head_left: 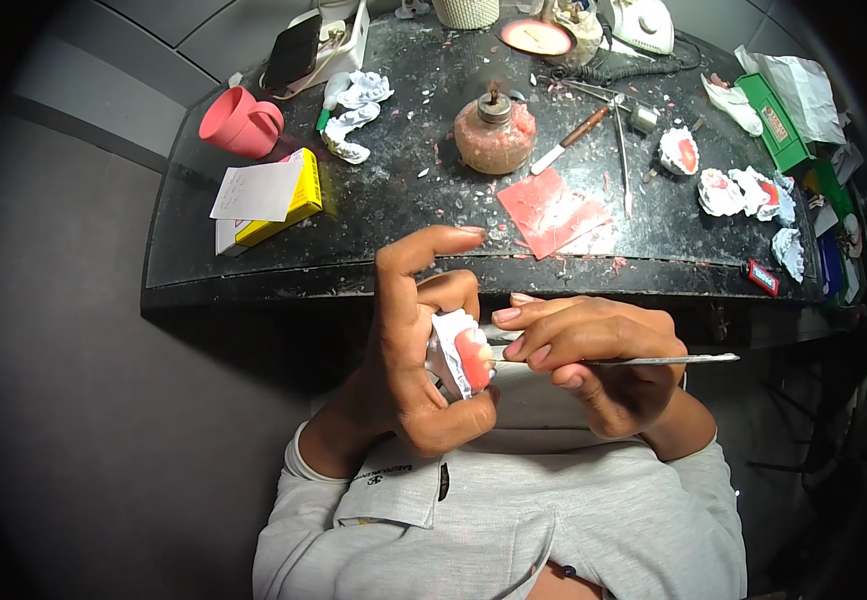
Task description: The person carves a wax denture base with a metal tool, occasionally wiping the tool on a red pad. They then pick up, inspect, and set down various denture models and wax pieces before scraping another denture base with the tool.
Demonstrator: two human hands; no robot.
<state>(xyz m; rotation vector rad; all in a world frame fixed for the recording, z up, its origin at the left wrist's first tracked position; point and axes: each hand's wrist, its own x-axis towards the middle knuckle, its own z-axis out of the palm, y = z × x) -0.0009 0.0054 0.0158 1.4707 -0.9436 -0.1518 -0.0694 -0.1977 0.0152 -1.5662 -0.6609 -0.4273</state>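
Close to my chest, in front of the bench edge, my left hand [408, 350] grips a white plaster dental model [446, 343], its index finger raised and bent. Pink wax [472, 360] covers the model's right-facing side, with pale teeth set at the wax's edge. My right hand [603, 355] pinches a slim metal wax carver [683, 359] between thumb and fingers. The carver lies almost level, its shank pointing right, and its working tip is right at the teeth.
On the black bench [373, 240] a spirit burner [494, 133] stands lit. Pink wax sheets [553, 213], a wooden-handled knife [570, 140] and more plaster models [721, 192] lie to the right. A pink mug [240, 123] and yellow box [300, 195] stand left.
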